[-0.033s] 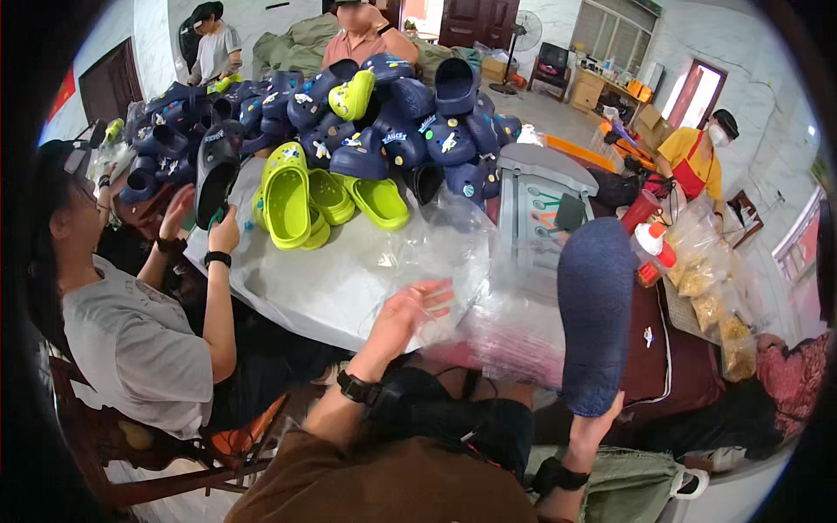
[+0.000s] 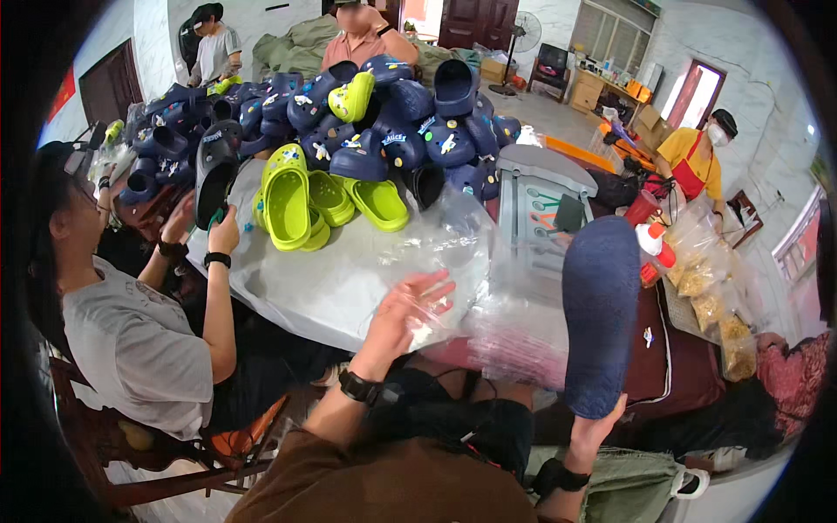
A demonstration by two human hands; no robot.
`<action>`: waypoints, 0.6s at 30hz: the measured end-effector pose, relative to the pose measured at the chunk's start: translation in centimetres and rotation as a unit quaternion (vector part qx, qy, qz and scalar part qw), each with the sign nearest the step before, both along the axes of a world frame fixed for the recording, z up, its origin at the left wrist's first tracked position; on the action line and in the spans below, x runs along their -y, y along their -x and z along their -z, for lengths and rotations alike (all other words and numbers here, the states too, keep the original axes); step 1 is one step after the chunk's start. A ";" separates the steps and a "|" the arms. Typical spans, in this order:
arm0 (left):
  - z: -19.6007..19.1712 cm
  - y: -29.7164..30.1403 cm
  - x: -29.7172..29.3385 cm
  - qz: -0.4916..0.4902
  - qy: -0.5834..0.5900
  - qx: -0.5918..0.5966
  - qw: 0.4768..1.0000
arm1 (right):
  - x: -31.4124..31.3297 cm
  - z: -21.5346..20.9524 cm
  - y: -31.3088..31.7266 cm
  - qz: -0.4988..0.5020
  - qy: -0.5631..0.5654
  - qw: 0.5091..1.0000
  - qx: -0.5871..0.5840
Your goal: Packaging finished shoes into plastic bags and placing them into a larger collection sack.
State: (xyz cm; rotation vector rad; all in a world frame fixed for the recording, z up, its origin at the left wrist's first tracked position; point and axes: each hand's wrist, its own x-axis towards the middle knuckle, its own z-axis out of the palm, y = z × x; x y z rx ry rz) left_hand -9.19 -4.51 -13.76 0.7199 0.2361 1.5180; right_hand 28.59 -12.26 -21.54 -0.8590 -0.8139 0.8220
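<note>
A navy-blue clog [image 2: 600, 315] stands upright at four o'clock, sole toward the camera, toe up, heel gripped from below. Just left of it, near centre, a clear, crinkled plastic bag [image 2: 453, 253] hangs open over the white table's edge, fingers touching it.

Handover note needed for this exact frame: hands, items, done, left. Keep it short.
Left hand: open, fingers spread on a clear plastic bag at the table edge.
Right hand: grips a dark blue clog by its lower end, sole toward the camera, held upright.
Pile of blue and lime clogs sits on the table.
Done: clog picked up.
Left: clog is not yet in the bag.
</note>
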 end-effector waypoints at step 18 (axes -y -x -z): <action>11.1 -5.9 -1.8 0.136 0.357 0.478 0.791 | 1.3 -2.4 5.4 -0.141 -0.040 0.988 0.045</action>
